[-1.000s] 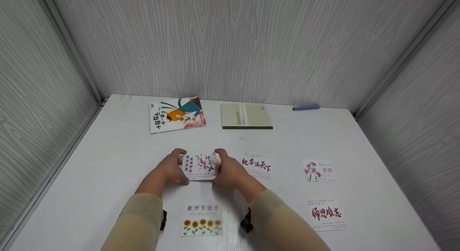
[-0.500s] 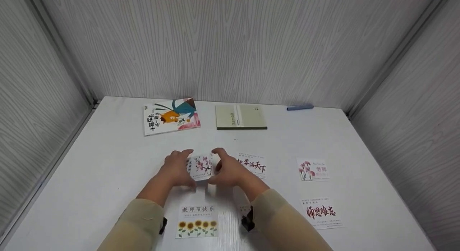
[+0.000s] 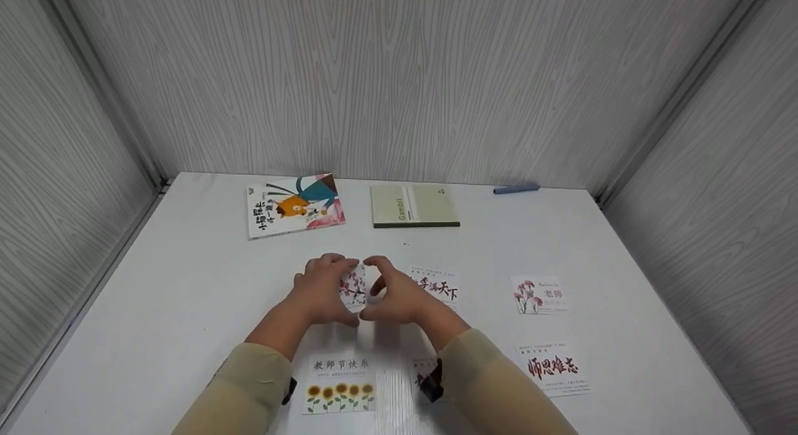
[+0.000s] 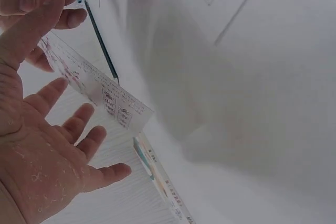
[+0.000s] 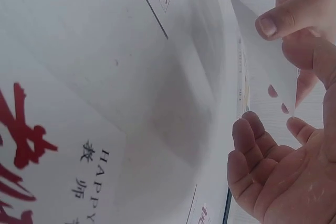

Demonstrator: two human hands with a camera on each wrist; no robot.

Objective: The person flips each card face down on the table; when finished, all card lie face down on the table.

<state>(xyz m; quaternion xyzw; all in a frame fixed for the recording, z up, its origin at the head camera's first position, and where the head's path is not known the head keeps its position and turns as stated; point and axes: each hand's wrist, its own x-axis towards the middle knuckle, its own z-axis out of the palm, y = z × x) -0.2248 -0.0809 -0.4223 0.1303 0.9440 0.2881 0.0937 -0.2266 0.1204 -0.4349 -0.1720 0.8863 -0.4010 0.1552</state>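
A small white greeting card [image 3: 353, 288] with pink blossom branches is raised above the table between the two hands. My left hand [image 3: 315, 291] grips it across its top and bottom edges and covers its lettered left part in the head view. Seen from the left wrist, the card's lettered end [image 4: 118, 108] sticks out past the fingers. My right hand [image 3: 399, 295] pinches the card's right end between thumb and index finger, the other fingers bent clear of it. In the right wrist view the card's plain back [image 5: 262, 51] faces the camera.
A picture book [image 3: 296, 205], a green Gambit notebook [image 3: 415, 207] and a blue pen [image 3: 516, 189] lie along the back. Flat on the white table are a sunflower card [image 3: 340, 385], a carnation card [image 3: 540, 295] and red-lettered cards [image 3: 553, 369], some partly under the right arm.
My left hand has slid rightward over the blossom card, hiding more of it, until its fingertips nearly meet the right hand's. The right hand has stayed at the card's right end.
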